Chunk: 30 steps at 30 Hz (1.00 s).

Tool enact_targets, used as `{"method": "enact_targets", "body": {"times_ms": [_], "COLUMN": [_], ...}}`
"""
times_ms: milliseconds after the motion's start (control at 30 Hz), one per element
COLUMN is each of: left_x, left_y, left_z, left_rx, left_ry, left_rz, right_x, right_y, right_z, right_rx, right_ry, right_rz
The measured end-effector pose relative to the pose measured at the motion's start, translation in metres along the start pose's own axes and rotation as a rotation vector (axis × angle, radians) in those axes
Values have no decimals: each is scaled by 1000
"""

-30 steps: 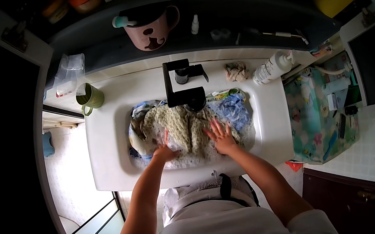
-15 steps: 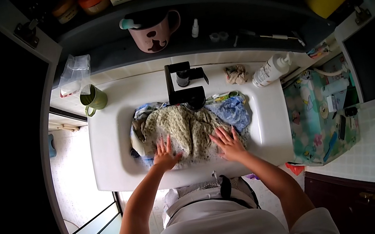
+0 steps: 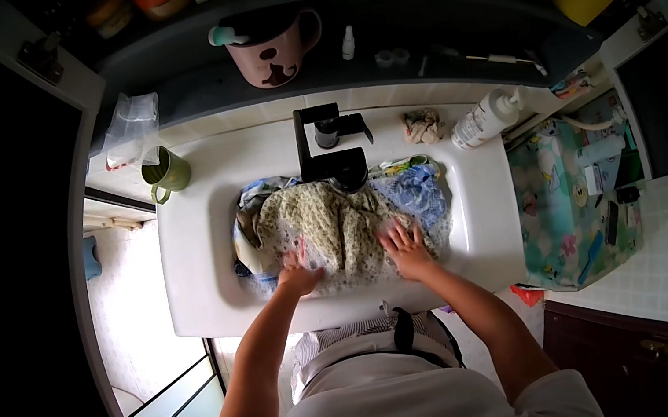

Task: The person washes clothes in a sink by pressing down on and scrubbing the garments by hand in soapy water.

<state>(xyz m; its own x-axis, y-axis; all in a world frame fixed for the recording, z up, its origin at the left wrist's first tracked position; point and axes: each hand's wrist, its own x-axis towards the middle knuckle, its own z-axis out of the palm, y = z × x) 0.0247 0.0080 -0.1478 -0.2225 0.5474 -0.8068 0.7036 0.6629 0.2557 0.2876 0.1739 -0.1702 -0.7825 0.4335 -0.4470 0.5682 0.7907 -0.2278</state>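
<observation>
Wet laundry fills the white sink (image 3: 491, 234). A cream cloth with a small dark pattern (image 3: 312, 212) lies in the middle, and a blue cloth (image 3: 424, 195) is bunched at its right. My left hand (image 3: 302, 278) presses down at the front left of the cream cloth, its fingertips sunk in sudsy water. On the right, my right hand (image 3: 406, 254) rests with spread fingers on the cloth's wet front edge, the tips partly in foam. Both hands are open and grip nothing. The black faucet (image 3: 333, 164) hangs over the back of the laundry.
A green cup (image 3: 169, 175) stands at the sink's back left corner. At the back right are a crumpled cloth (image 3: 423, 127) and a white pump bottle (image 3: 483, 120). A shelf above holds a pink mug (image 3: 271, 54) and several containers.
Both hands have pushed slightly down into the suds, with their fingertips now more covered. The blue cloth has flattened and spread a little in the water.
</observation>
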Motion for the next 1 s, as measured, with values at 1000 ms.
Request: {"method": "enact_targets", "body": {"times_ms": [1000], "left_x": [-34], "left_y": [19], "left_z": [-8], "left_rx": [16], "left_ry": [595], "left_rz": [270], "right_x": [-30], "right_y": [-49], "right_z": [-85], "right_rx": [100], "right_ry": [187], "right_rz": [-53]}}
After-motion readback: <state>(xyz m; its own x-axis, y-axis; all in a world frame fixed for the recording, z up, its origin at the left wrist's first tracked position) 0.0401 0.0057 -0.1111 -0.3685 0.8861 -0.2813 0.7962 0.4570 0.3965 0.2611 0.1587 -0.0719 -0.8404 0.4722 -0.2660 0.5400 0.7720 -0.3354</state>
